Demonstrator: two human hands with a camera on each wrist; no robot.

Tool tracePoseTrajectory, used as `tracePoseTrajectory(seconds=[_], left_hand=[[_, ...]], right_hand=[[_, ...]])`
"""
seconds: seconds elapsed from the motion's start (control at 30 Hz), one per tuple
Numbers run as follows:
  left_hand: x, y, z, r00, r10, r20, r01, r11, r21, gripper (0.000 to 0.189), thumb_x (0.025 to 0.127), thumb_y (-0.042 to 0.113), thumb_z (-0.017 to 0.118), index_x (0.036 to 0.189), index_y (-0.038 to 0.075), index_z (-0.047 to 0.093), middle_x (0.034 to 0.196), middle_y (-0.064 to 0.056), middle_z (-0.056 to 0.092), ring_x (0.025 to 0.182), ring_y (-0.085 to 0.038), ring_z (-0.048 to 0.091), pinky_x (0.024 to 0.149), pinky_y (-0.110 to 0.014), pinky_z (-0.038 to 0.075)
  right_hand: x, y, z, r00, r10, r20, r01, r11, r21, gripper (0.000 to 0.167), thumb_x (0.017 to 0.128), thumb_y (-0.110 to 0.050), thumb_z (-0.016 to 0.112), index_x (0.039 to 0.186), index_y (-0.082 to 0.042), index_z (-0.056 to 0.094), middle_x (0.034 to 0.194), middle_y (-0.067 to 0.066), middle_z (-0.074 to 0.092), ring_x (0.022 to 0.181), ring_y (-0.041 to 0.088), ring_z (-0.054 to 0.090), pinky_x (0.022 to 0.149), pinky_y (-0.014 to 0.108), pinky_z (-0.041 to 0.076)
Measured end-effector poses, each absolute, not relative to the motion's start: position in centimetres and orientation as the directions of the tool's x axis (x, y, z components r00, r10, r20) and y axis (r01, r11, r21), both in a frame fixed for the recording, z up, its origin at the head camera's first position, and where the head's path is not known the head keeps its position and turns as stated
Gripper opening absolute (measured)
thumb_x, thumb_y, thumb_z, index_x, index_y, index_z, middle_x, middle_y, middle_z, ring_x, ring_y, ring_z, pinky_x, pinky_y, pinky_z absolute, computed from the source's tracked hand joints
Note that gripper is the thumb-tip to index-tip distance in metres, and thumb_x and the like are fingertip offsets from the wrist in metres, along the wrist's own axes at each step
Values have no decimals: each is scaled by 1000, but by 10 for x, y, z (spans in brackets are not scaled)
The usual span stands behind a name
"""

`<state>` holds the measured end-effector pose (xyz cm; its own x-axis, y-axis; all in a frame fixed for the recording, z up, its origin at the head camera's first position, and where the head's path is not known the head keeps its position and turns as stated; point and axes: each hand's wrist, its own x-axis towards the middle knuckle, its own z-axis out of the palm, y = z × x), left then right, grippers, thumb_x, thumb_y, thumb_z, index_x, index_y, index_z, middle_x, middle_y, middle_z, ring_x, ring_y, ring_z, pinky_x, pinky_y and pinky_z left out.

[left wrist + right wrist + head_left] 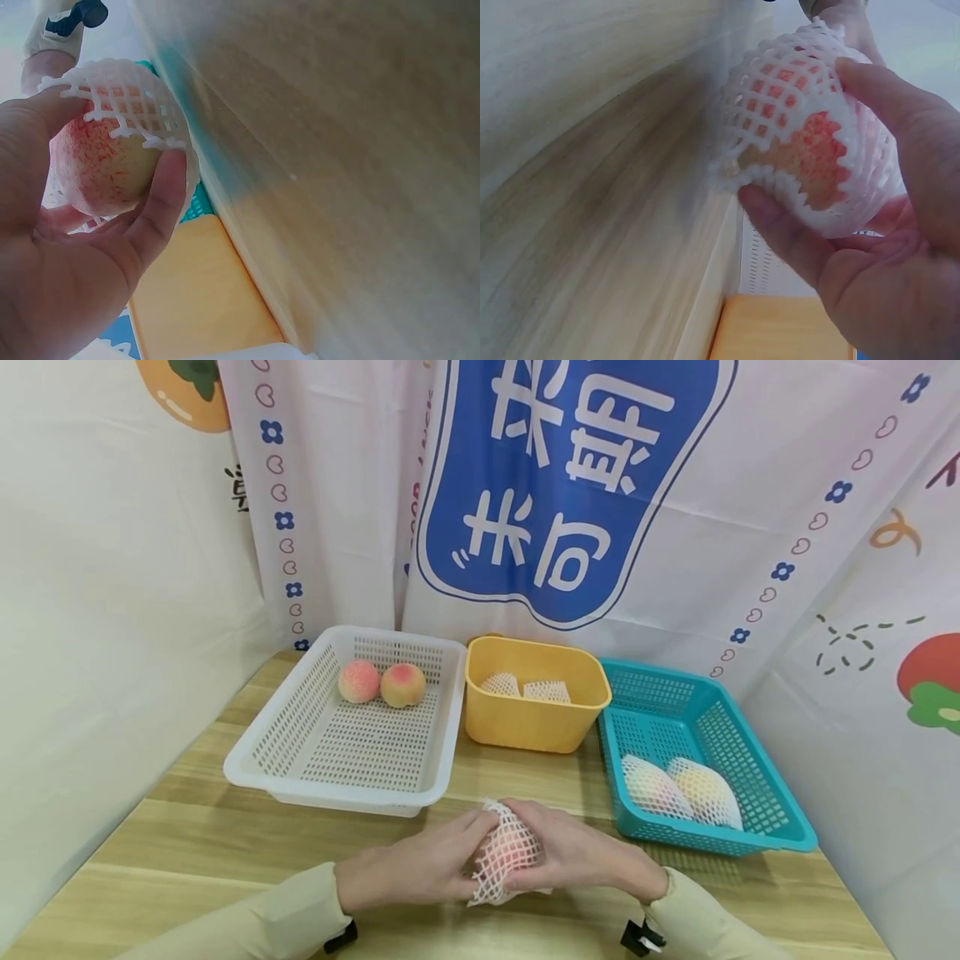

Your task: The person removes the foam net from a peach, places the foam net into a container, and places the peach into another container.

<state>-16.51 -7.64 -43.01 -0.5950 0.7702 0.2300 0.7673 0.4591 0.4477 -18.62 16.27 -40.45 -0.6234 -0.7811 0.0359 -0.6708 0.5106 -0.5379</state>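
Observation:
A pinkish-red and yellow peach (105, 161) sits inside a white foam fruit net (780, 82), held between both hands above the near part of the table. My left hand (420, 864) grips it from the left; in the left wrist view its thumb and fingers are at the net's open edge, where bare peach skin shows. From the other side my right hand (581, 852) holds the netted peach, thumb and fingers curved round the foam. Through the net's end opening in the right wrist view, a patch of red skin is visible.
A white basket (247, 768) with two bare peaches (381, 683) stands at the left. Behind the hands, a yellow bin (525, 727) holds foam nets (546, 691). At the right, a teal basket (780, 802) contains two netted peaches (682, 792). Printed curtains (337, 527) hang behind the wooden table (187, 860).

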Motion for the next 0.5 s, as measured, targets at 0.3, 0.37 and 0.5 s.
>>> tracePoseTrajectory(seconds=[0.3,0.37,0.5], left_hand=[[-163,-77,-429,-597,770,224,779,489,393,73,85,42,72,140,12,35,126,-3,47,84,-1,49,68,-10,45],[-162,-77,-429,-597,772,219,782,498,376,73,83,40,73,139,12,36,126,-4,47,82,-1,48,65,-9,43],[-161,-77,-429,-615,760,211,773,527,353,74,79,39,74,137,12,36,125,-4,49,75,1,47,58,-9,40]], right_hand=[[-185,163,-406,-628,-777,44,-668,509,-544,85,81,-59,71,150,-27,33,140,-6,54,114,5,57,98,29,50],[-185,164,-406,-624,-780,48,-672,504,-542,86,81,-58,70,151,-26,33,141,-5,53,114,5,57,97,29,50],[-184,165,-406,-625,-780,43,-660,498,-562,86,81,-56,71,151,-23,34,137,-4,57,109,4,59,94,27,51]])
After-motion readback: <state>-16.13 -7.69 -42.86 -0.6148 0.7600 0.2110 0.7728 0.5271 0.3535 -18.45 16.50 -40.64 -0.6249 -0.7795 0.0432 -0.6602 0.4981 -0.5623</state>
